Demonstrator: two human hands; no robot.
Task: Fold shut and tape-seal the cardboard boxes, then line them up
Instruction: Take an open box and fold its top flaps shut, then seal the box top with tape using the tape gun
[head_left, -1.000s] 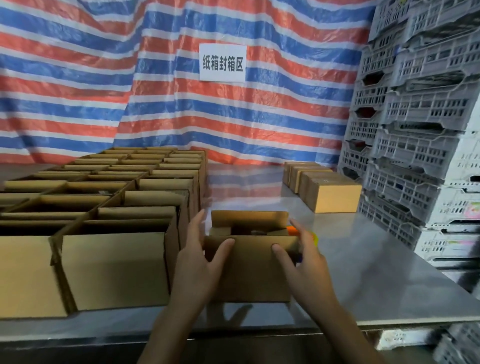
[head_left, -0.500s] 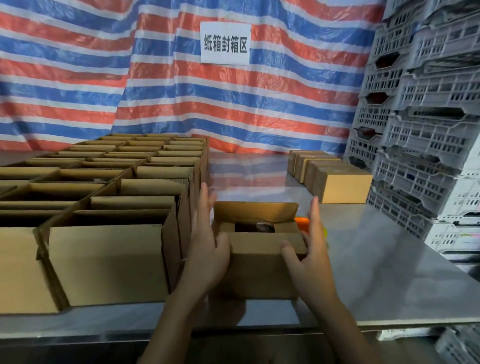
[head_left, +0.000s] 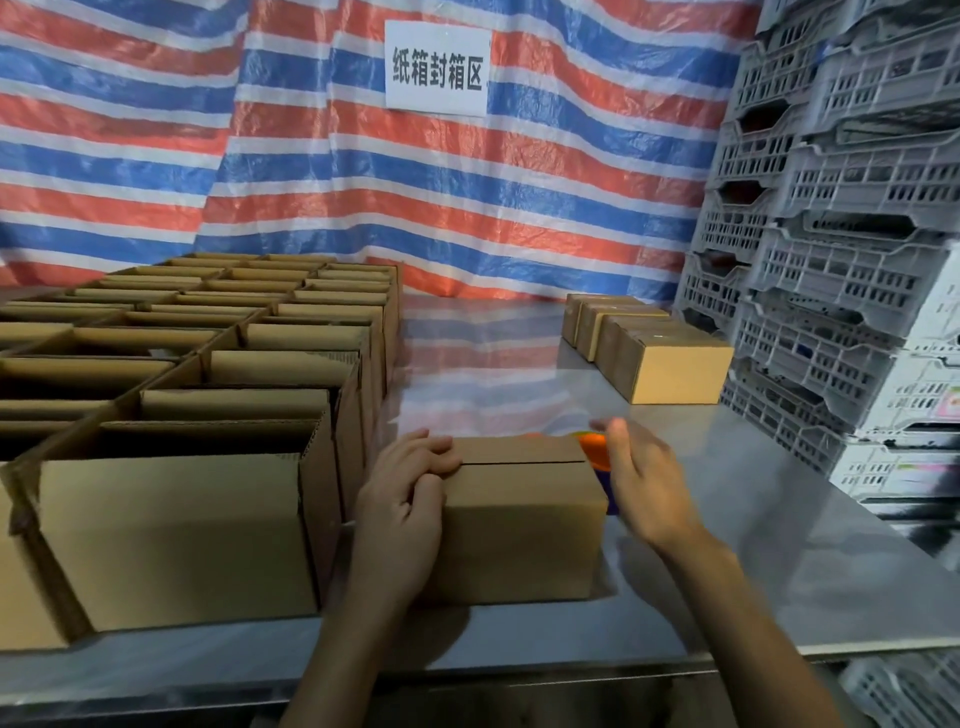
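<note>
One cardboard box (head_left: 519, 525) sits on the bench (head_left: 779, 545), flaps folded. The left hand (head_left: 402, 506) curls over its top corner, pinning them flat; the right hand (head_left: 644, 483), fingers spread, hangs beside the orange tape dispenser (head_left: 592, 447), presumably for sealing.

- The surface (head_left: 727, 519) is smooth bare metal with a soft sheen, and it mirrors the stripes behind it.
- Closed box (head_left: 519, 530) at 6 o'clock: matt brown cardboard with a dull, slightly fibrous face.
- Open boxes (head_left: 171, 535) at 9 o'clock: the same matt cardboard, with fluted corrugation showing along the cut edges.
- Sealed boxes (head_left: 675, 374) at 1 o'clock: matt cardboard with a faint shine on the tops.
- Tarp (head_left: 311, 182) at 12 o'clock: woven plastic sheeting, crinkled and lightly glossy.
- Sign (head_left: 437, 67): flat white paper, matt.
- Crates (head_left: 857, 260) at 3 o'clock: grey moulded plastic, perforated and dull.
- Orange item (head_left: 592, 447): glossy plastic, partly blurred.
</note>
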